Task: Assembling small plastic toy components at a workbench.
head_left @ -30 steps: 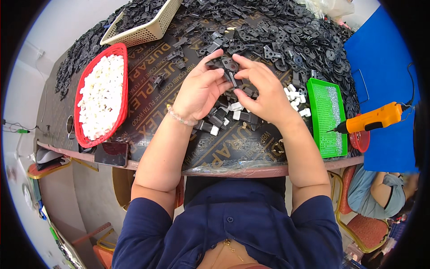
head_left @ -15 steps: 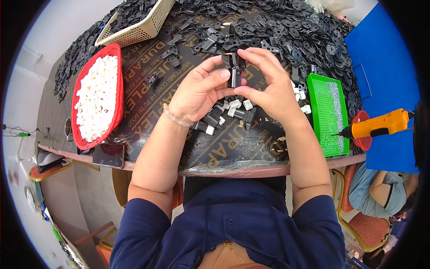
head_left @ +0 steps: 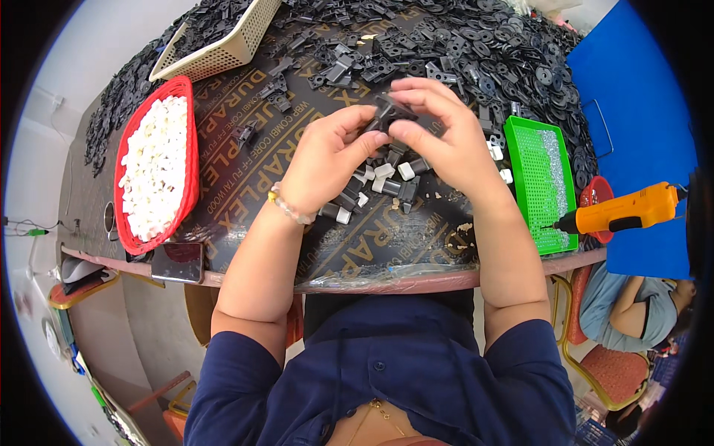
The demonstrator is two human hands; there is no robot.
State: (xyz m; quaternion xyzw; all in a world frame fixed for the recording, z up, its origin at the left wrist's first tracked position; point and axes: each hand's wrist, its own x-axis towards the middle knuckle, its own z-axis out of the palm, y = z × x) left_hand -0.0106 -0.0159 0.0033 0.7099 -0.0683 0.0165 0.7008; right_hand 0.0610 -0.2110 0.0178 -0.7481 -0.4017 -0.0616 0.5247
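Note:
Above the middle of the table, a black plastic part [head_left: 392,111] is held between my two hands, blurred and partly covered by fingers. My left hand [head_left: 335,149] pinches its left side between thumb and fingers. Curved around its right end is my right hand [head_left: 450,137], thumb below and fingers above, closed on it. Beneath them lies a loose group of black plastic parts, some with white blocks attached, including one black part [head_left: 405,192] and a white block [head_left: 383,171].
On the left stands a red basket [head_left: 191,149] of white blocks, with a phone [head_left: 178,262] below it. A green tray [head_left: 526,223] of small metal pieces and an orange electric screwdriver [head_left: 625,208] are at right. Black parts are heaped [head_left: 483,44] behind, beside a cream basket [head_left: 242,48].
The black part has turned from upright to a tilted position between my hands. My left hand has shifted its grip, and my right fingers have moved around the part's right end.

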